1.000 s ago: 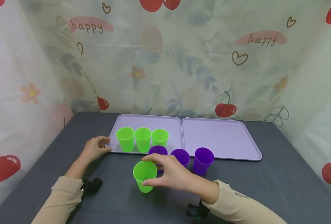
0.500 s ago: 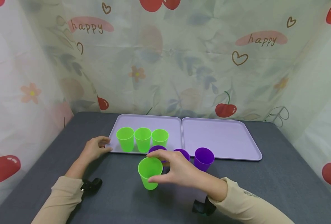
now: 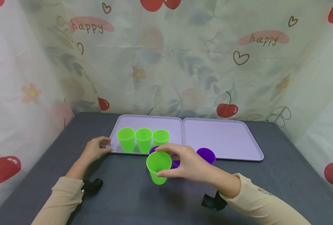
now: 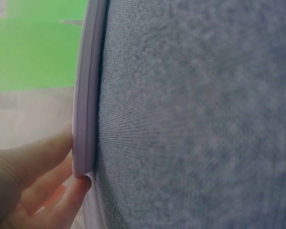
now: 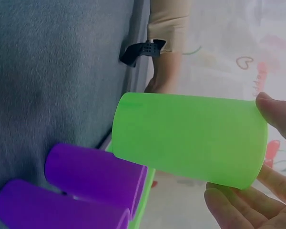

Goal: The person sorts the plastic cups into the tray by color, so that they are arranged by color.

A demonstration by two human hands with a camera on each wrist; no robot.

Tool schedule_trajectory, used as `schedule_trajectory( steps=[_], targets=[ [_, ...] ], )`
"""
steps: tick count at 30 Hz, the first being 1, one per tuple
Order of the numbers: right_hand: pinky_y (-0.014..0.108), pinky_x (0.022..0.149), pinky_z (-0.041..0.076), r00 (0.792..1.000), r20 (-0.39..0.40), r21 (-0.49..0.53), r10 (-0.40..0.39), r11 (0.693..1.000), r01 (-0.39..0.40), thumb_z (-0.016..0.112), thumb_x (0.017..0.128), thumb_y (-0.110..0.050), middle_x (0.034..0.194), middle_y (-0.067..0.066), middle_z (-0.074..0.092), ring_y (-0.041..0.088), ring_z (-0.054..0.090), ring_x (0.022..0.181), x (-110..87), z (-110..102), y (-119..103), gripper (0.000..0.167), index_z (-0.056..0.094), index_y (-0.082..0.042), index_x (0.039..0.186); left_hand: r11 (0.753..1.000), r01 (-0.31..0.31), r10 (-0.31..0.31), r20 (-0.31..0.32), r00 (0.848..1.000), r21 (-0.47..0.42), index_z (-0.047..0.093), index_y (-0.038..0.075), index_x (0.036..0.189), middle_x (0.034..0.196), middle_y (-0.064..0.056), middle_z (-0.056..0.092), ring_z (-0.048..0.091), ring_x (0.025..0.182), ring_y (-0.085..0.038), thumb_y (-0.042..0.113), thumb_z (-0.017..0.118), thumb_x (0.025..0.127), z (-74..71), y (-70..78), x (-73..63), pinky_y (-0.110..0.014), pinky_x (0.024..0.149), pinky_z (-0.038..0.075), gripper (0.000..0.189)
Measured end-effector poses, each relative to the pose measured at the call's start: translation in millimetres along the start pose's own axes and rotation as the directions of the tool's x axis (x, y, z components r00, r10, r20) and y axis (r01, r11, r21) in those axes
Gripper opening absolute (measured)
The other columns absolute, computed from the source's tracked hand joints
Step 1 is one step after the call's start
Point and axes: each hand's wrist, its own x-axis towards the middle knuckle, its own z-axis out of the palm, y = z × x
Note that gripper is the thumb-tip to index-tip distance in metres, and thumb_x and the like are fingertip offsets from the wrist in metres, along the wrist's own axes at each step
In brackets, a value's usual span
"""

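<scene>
My right hand (image 3: 189, 164) grips a bright green cup (image 3: 156, 167) near its rim, thumb on the near side and fingers behind. The cup is held upright above the table, and its whole side shows in the right wrist view. At the front left corner of the left lilac tray (image 3: 173, 126), my left hand (image 3: 95, 147) holds the edge between thumb and fingers. Three green cups (image 3: 144, 142) stand in a row on that tray. Behind the right hand are three purple cups (image 3: 206, 155), two of them largely hidden by the hand and the held cup.
A second lilac tray (image 3: 220, 137) lies against the right side of the first. Dark grey cloth (image 3: 121, 200) covers the table. A patterned curtain (image 3: 177, 72) encloses the back and sides.
My right hand has carried the green cup to the right and slightly away from me, now covering more of the purple cups. The left hand and the trays have stayed put.
</scene>
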Motion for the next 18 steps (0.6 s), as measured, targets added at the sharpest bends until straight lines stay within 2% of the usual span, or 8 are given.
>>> schedule_trajectory(
  steps=[8, 18],
  targets=[
    [0.022, 0.088, 0.052, 1.000, -0.027, -0.035, -0.003, 0.999, 0.002, 0.080, 0.072, -0.024, 0.111, 0.001, 0.067, 0.015, 0.065, 0.103, -3.5, -14, -5, 0.056, 0.059, -0.008, 0.120, 1.000, 0.012, -0.012, 0.003, 1.000, 0.008, 0.058, -0.006, 0.115, 0.115, -0.027, 0.061, 0.059, 0.105, -0.040, 0.013, 0.070, 0.082, -0.3, 1.5, -0.6, -0.048, 0.084, 0.051, 0.040],
    [0.026, 0.084, 0.054, 0.997, -0.074, -0.085, -0.004, 0.996, -0.002, 0.081, 0.071, -0.023, 0.115, 0.000, 0.066, 0.016, 0.064, 0.102, -6.1, -34, -10, 0.057, 0.059, -0.009, 0.121, 1.000, 0.007, -0.007, 0.009, 1.000, 0.004, 0.058, -0.006, 0.115, 0.115, -0.027, 0.061, 0.059, 0.105, -0.041, 0.012, 0.070, 0.082, -0.2, 0.7, -0.2, -0.048, 0.084, 0.051, 0.039]
  ],
)
